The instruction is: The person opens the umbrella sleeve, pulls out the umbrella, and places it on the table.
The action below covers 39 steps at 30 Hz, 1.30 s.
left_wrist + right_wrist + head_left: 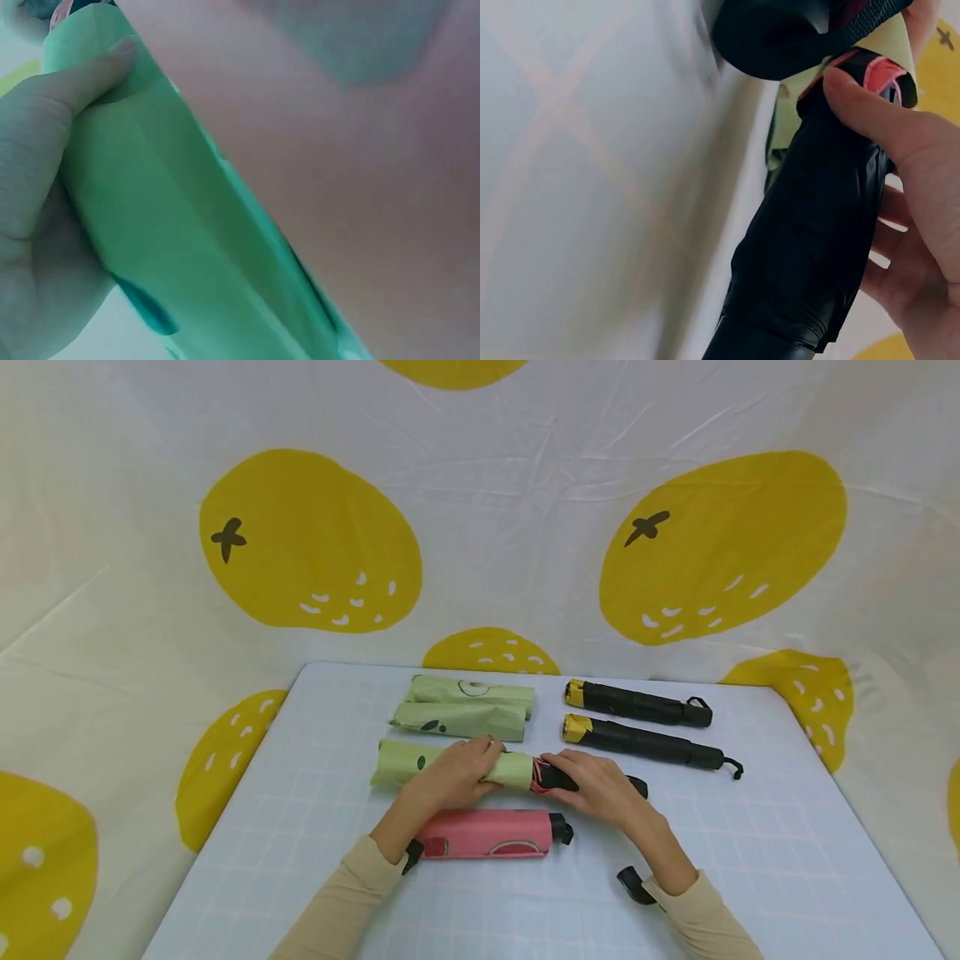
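Observation:
A black folded umbrella (802, 225) lies partly inside a light green printed cover (401, 763), with pink material showing at the cover's mouth. My left hand (456, 770) grips the cover near its right end, the thumb along its surface in the left wrist view. The right hand (592, 783) holds the bare black part just outside that mouth, thumb at the pink edge. Directly in front, close to my left forearm, lies a pink umbrella (487, 832) with watermelon print and a black end.
Behind the hands lie two green avocado-print rolls (472, 720), side by side. Two black folded umbrellas with yellow ends, the nearer umbrella (648, 743) and the farther umbrella (637, 702), lie at the back right. A white cloth (510, 510) with yellow fruit hangs behind the table (292, 827).

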{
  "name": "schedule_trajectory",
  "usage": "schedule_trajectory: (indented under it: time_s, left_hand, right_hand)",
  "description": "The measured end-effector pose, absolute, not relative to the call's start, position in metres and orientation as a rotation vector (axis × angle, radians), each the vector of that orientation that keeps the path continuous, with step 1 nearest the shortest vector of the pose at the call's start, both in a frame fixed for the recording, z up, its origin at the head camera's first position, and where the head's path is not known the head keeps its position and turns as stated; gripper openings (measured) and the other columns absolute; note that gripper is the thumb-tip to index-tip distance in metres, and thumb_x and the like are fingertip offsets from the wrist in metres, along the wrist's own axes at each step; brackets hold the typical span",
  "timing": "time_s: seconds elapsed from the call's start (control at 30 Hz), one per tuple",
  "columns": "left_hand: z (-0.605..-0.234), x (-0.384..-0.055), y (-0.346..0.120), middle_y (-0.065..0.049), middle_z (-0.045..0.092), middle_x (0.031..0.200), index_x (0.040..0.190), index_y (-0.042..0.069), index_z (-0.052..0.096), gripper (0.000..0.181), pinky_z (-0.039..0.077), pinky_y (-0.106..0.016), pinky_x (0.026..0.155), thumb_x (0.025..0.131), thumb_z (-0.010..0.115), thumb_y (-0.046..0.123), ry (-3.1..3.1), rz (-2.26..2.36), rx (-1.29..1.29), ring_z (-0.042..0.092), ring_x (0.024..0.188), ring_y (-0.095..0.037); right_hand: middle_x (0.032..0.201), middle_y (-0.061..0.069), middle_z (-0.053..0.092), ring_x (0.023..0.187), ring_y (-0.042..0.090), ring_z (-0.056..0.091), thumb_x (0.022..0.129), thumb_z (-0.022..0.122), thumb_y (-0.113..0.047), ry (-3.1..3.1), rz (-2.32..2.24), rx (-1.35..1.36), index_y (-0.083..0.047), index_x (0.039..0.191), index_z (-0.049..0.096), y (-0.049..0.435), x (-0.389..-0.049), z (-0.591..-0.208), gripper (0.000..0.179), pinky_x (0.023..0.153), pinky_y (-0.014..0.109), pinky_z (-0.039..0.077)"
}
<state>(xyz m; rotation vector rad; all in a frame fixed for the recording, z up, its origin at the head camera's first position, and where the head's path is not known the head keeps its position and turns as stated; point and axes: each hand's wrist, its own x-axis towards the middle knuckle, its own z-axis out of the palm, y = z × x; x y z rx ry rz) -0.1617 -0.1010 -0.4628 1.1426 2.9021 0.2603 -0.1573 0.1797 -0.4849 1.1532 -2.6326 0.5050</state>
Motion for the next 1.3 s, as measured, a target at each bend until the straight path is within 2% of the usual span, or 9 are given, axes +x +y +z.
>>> schedule_trajectory:
  time_s: [0.27, 0.43, 0.57, 0.7, 0.77, 0.87, 0.97, 1.3]
  left_hand:
    - [-0.463, -0.162, -0.102, -0.012, 0.061, 0.127, 0.135, 0.009, 0.049, 0.045, 0.050, -0.046, 0.099, 0.101, 0.068, 0.032, 2.856, 0.216, 1.027, 0.060, 0.119, -0.027]
    - [-0.464, -0.163, -0.105, -0.013, 0.062, 0.126, 0.137, 0.008, 0.049, 0.037, 0.047, -0.047, 0.102, 0.105, 0.062, 0.022, 2.859, 0.101, 0.986, 0.060, 0.120, -0.027]
    - [-0.464, -0.165, -0.108, -0.016, 0.061, 0.127, 0.138, 0.006, 0.049, 0.037, 0.047, -0.050, 0.103, 0.105, 0.061, 0.016, 2.913, 0.025, 1.017, 0.059, 0.121, -0.033]
    - [-0.464, -0.166, -0.110, -0.018, 0.059, 0.122, 0.132, 0.008, 0.052, 0.032, 0.047, -0.053, 0.102, 0.103, 0.064, 0.010, 2.987, -0.006, 1.050, 0.057, 0.117, -0.037]
    - [-0.464, -0.167, -0.111, -0.018, 0.057, 0.119, 0.131, 0.009, 0.053, 0.036, 0.046, -0.055, 0.101, 0.100, 0.069, 0.015, 3.006, 0.018, 1.051, 0.057, 0.115, -0.038]
    - [-0.466, -0.167, -0.111, -0.018, 0.056, 0.121, 0.137, 0.011, 0.052, 0.053, 0.045, -0.055, 0.101, 0.094, 0.077, 0.028, 2.988, 0.079, 1.037, 0.055, 0.114, -0.037]
    - [-0.467, -0.167, -0.111, -0.018, 0.054, 0.125, 0.144, 0.010, 0.048, 0.070, 0.043, -0.053, 0.105, 0.090, 0.080, 0.040, 2.945, 0.148, 1.019, 0.054, 0.116, -0.036]
    - [-0.462, -0.163, -0.115, -0.021, 0.050, 0.127, 0.146, 0.004, 0.046, 0.063, 0.047, -0.051, 0.100, 0.098, 0.071, 0.035, 2.904, 0.358, 1.031, 0.053, 0.118, -0.038]
  right_hand:
    - [0.109, 0.009, 0.072, 0.093, 0.021, 0.070, 0.083, 0.088, -0.024, -2.647, 0.388, 1.135, -0.007, 0.128, 0.070, 0.193, -0.158, -0.483, 0.051, 0.073, 0.038, 0.059]
    - [0.111, 0.010, 0.072, 0.094, 0.022, 0.071, 0.082, 0.089, -0.023, -2.680, 0.371, 1.096, -0.007, 0.127, 0.071, 0.206, -0.158, -0.482, 0.051, 0.074, 0.040, 0.060]
    - [0.111, 0.012, 0.073, 0.094, 0.025, 0.071, 0.080, 0.090, -0.022, -2.693, 0.382, 1.048, -0.006, 0.126, 0.072, 0.217, -0.158, -0.482, 0.052, 0.075, 0.042, 0.060]
    - [0.108, 0.012, 0.073, 0.089, 0.025, 0.071, 0.078, 0.091, -0.022, -2.702, 0.383, 1.005, -0.005, 0.125, 0.072, 0.227, -0.159, -0.481, 0.054, 0.072, 0.041, 0.060]
    - [0.108, 0.012, 0.073, 0.089, 0.025, 0.070, 0.079, 0.091, -0.023, -2.722, 0.378, 0.979, -0.005, 0.126, 0.072, 0.232, -0.160, -0.482, 0.054, 0.072, 0.042, 0.060]
    - [0.109, 0.013, 0.073, 0.091, 0.026, 0.071, 0.079, 0.091, -0.024, -2.758, 0.380, 0.941, -0.005, 0.127, 0.071, 0.240, -0.161, -0.482, 0.055, 0.074, 0.043, 0.060]
    - [0.109, 0.014, 0.073, 0.092, 0.027, 0.070, 0.080, 0.091, -0.025, -2.788, 0.381, 0.895, -0.004, 0.127, 0.071, 0.248, -0.161, -0.484, 0.055, 0.076, 0.045, 0.060]
    - [0.107, 0.014, 0.073, 0.092, 0.029, 0.070, 0.080, 0.090, -0.023, -2.804, 0.381, 0.820, -0.004, 0.126, 0.071, 0.273, -0.161, -0.492, 0.053, 0.076, 0.048, 0.059]
